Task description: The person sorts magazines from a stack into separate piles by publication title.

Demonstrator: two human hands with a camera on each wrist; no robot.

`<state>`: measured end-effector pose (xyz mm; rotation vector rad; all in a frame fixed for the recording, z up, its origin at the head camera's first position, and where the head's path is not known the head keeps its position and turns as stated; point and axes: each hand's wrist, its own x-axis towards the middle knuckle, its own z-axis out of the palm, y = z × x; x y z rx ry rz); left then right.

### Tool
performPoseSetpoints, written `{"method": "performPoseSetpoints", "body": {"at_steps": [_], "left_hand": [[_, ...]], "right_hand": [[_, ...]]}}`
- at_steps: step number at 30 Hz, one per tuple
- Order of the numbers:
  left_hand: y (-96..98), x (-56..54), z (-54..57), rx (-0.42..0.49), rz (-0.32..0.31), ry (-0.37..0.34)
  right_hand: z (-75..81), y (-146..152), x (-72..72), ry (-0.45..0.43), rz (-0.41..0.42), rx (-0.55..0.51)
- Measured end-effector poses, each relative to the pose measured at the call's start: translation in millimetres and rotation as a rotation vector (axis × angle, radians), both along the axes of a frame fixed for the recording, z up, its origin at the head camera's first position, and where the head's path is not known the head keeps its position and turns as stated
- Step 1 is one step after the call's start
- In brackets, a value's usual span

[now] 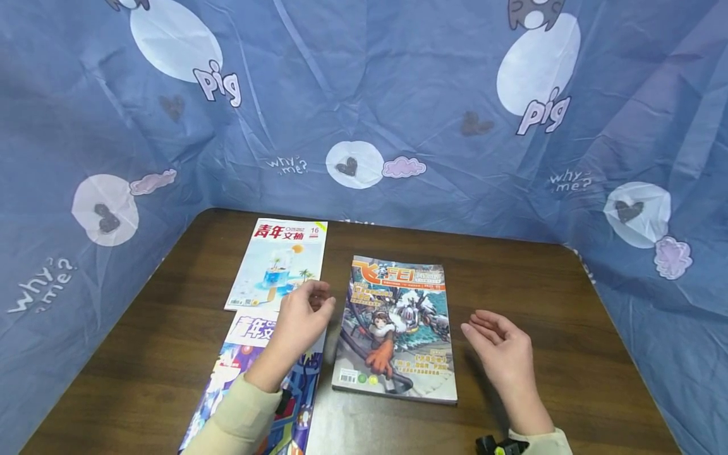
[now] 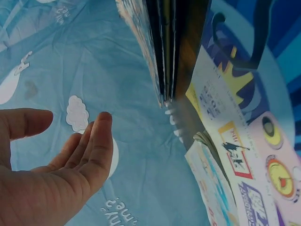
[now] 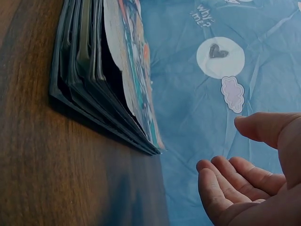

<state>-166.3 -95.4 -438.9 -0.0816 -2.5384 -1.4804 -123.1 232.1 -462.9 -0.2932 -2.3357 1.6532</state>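
A thick magazine (image 1: 398,328) with an orange title and a cartoon figure lies flat on the table between the two hands. In the right wrist view the side of this magazine (image 3: 87,61) shows several layers of pages. My left hand (image 1: 304,322) hovers over the left magazines, fingers loosely bent, thumb apart, holding nothing. Below it is a purple-blue magazine (image 1: 227,395); beyond it lies a white magazine (image 1: 279,253) with an ice-pop picture. My right hand (image 1: 503,354) is held to the right of the thick magazine, relaxed and apart from it, with nothing in its grasp.
The brown wooden table (image 1: 546,284) has rounded far corners. Blue fabric (image 1: 443,76) with printed words and pale ovals hangs around its back and sides. A dark wrist strap (image 1: 500,446) sits at the right sleeve.
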Motion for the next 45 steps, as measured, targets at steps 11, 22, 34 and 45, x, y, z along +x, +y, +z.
{"method": "performPoseSetpoints", "body": {"at_steps": [11, 22, 34, 45], "left_hand": [[2.1, -4.2, -2.5, -0.052, -0.033, -0.071], [2.9, -15.0, -7.4, -0.124, -0.092, -0.171], [11.3, -26.7, -17.9, -0.248, -0.121, -0.347], [14.7, -27.9, -20.6, -0.318, -0.186, -0.36]], "right_hand": [[-1.3, 1.5, -3.4, -0.064, 0.011, 0.051], [-3.0, -0.2, -11.8, -0.195, 0.056, 0.142], [-11.3, -8.6, -19.7, -0.277, 0.094, 0.177], [-16.1, -16.0, -19.7, -0.297, 0.116, 0.17]]}}
